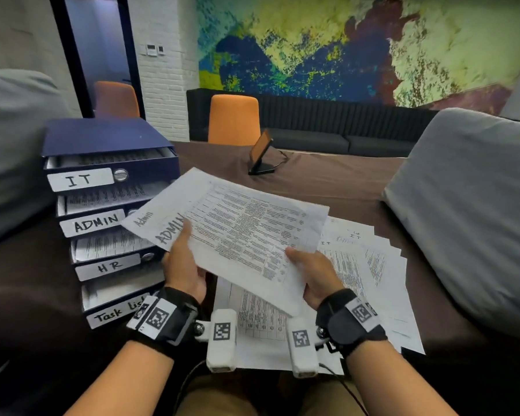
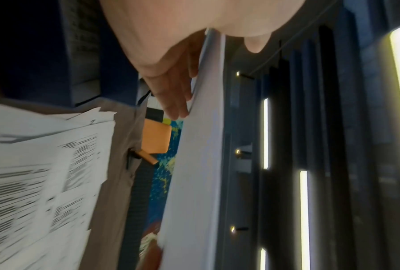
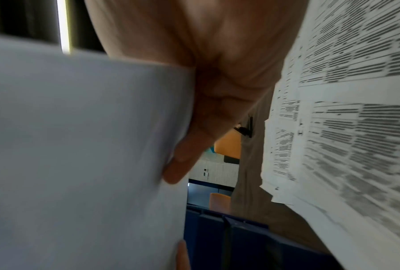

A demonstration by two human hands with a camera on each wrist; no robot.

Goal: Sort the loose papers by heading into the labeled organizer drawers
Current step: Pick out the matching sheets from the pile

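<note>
A: Position of the sheets being sorted?

B: A thin set of white printed sheets (image 1: 240, 232) headed "ADMIN" in black marker, with a second sheet marked "Admin" showing behind its upper left corner, is held in the air above the desk (image 1: 327, 175), which has a brown cloth over it. The set is tilted, its heading end toward the dark blue four-drawer paper organizer (image 1: 108, 187). The heading corner overlaps the front of that organizer's ADMIN drawer (image 1: 92, 225) in the head view; contact cannot be judged.

A: Hands?

B: Left hand (image 1: 182, 265) grips the near left edge of the set, thumb on the printed face beside the heading, fingers (image 2: 173, 95) flat under the blank back. Right hand (image 1: 311, 273) grips the near right edge, thumb on top, fingers (image 3: 189, 146) beneath. Both closed on the same set.

A: Organizer state?

B: Drawers labelled, top down: IT, ADMIN, HR, Task list. All four stand partly pulled out, and printed paper shows in the upper three.

A: Remaining papers?

B: A fanned pile of loose white printed pages (image 1: 373, 280) lies flat on the desk, right of the organizer and under the held set. One visible page bears "IT".

A: Other items?

B: A small black tablet on a stand (image 1: 261, 157) behind the pile, well beyond the organizer.
</note>
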